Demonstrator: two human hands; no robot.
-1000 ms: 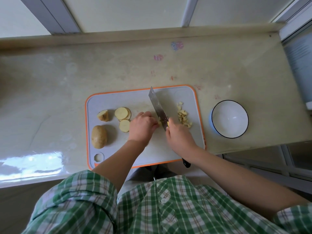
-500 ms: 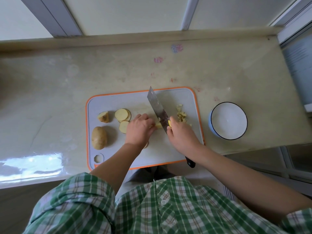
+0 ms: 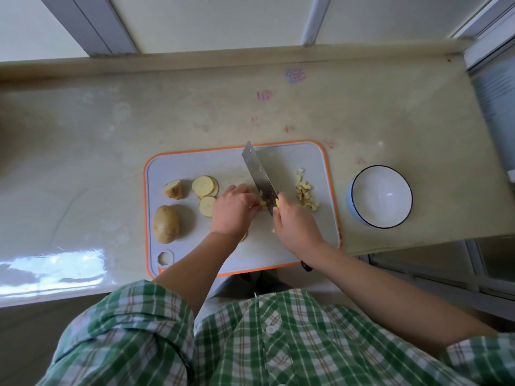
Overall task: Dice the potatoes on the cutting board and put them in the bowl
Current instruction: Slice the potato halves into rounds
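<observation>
Stained beige counter (image 3: 111,135), window frame (image 3: 92,26) behind. On board (image 3: 195,165): right hand (image 3: 295,221) grips knife (image 3: 259,174); left hand (image 3: 234,210), curled, holds potato (image 3: 263,203) beside it. Bowl (image 3: 390,190) right of board.

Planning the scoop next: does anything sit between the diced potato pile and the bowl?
Nothing visible. Only the cutting board's right edge and bare counter lie between the diced pile and the bowl.

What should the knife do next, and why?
Probably a chop down: the right hand holds the knife over the potato strips that the left hand steadies. Slices and a whole potato wait, and the bowl looks empty.
</observation>
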